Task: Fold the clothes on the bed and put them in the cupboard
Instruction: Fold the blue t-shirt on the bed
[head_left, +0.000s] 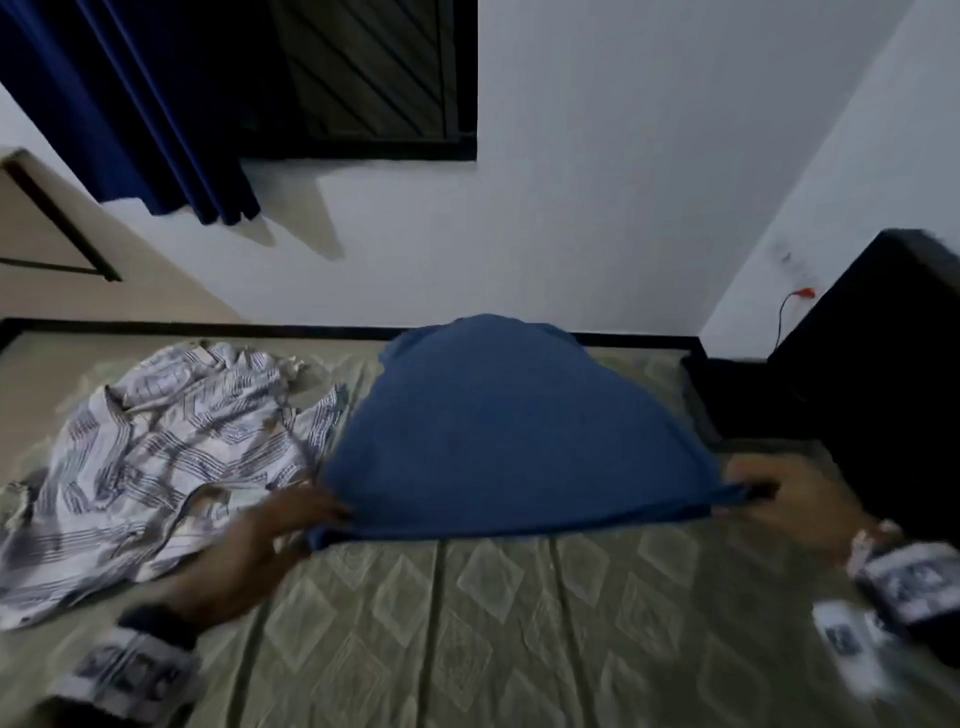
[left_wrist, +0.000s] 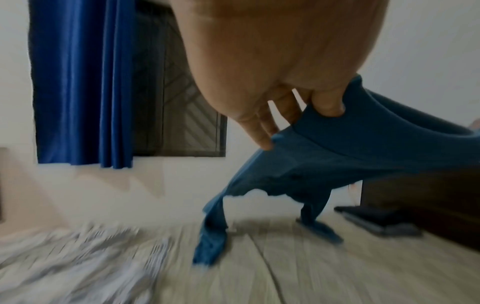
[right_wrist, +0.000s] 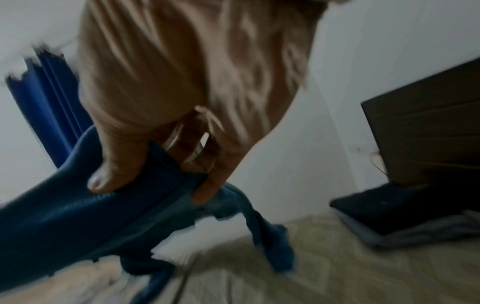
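A blue garment (head_left: 509, 426) billows above the bed (head_left: 467, 623), stretched between my two hands. My left hand (head_left: 311, 512) pinches its near left corner, with the thumb on top in the left wrist view (left_wrist: 327, 107). My right hand (head_left: 763, 493) grips the near right corner, thumb pressed on the blue cloth (right_wrist: 78, 218) in the right wrist view. The garment's far ends (left_wrist: 210, 244) hang down and touch the bedcover. A crumpled white patterned shirt (head_left: 156, 452) lies on the bed to the left of the blue garment.
A dark headboard (head_left: 893, 374) stands at the right, with dark folded cloth (right_wrist: 389, 207) on the bed beside it. A blue curtain (head_left: 130, 104) and a dark window (head_left: 374, 73) are on the far wall. A beige cupboard door (head_left: 52, 239) is at the far left.
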